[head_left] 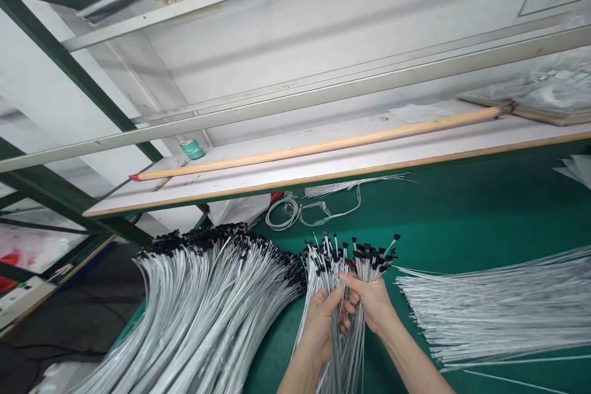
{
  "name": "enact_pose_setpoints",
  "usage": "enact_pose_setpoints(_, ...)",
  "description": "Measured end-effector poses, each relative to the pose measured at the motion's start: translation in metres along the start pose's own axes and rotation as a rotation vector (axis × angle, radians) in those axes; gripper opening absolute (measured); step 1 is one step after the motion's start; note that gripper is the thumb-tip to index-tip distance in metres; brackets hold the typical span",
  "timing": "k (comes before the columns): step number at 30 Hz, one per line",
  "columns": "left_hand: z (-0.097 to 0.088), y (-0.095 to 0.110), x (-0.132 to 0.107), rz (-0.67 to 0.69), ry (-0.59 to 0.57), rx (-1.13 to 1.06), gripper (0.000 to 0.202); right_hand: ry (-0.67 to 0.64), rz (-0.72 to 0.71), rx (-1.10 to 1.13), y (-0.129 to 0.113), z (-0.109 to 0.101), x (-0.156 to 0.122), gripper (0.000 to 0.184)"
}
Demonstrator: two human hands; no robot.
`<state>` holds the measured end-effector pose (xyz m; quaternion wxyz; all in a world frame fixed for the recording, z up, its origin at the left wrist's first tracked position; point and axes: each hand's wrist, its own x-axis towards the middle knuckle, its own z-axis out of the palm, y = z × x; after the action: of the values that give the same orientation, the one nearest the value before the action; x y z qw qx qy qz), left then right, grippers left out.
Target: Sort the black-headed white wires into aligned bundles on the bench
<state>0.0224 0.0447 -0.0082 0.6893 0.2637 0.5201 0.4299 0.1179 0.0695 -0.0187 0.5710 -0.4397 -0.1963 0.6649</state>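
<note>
Near the middle of the green table, my left hand (319, 319) is closed around a bundle of thin grey cables (339, 351). The black connector ends (370, 252) of these cables point up and away from me. Beside it, my right hand (375, 301) is closed on cables of the same kind, its thumb stretched toward the left hand. The tops split into two clusters, one by each hand. Where the fingers meet the strands, part of the grip is hidden. To the left lies a big heap of grey cables (207, 314) with black connectors at its far end.
On the right side of the green table (484, 209) lies a flat stack of grey cables (503, 308). A coiled cable (282, 212) rests behind the hands. The shelf (258, 172) above carries a long wooden pole (314, 149) and a green tin (192, 149).
</note>
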Motion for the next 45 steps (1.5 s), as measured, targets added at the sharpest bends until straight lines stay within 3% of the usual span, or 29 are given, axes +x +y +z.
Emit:
enact_pose_setpoints(8, 0.002, -0.001, 0.001, -0.02, 0.088, -0.033, 0.035, 0.039, 0.065, -0.029, -0.002, -0.004, 0.001, 0.031)
enact_pose_setpoints(14, -0.005, 0.001, 0.002, 0.029, 0.261, -0.092, 0.027, 0.054, 0.014, 0.088, 0.001, -0.018, 0.008, 0.028)
enact_pose_setpoints(20, -0.006, -0.002, 0.003, 0.051, 0.08, -0.155, 0.035, -0.113, 0.026, 0.142, 0.001, -0.02, 0.008, 0.03)
enact_pose_setpoints(26, -0.003, -0.005, 0.003, 0.072, 0.063, -0.136, 0.032, 0.013, -0.026, 0.082, 0.001, -0.008, 0.006, 0.038)
enact_pose_setpoints(33, 0.001, -0.003, 0.001, 0.087, 0.034, -0.071, 0.028, -0.018, 0.037, 0.011, 0.001, 0.001, 0.004, 0.045)
enact_pose_setpoints(39, 0.001, 0.001, 0.0, 0.018, 0.018, -0.07, 0.026, 0.043, -0.033, 0.105, -0.002, -0.002, 0.009, 0.04)
enact_pose_setpoints(45, 0.0, -0.002, 0.003, -0.009, 0.046, -0.104, 0.026, 0.056, -0.014, 0.125, -0.009, -0.002, 0.01, 0.041)
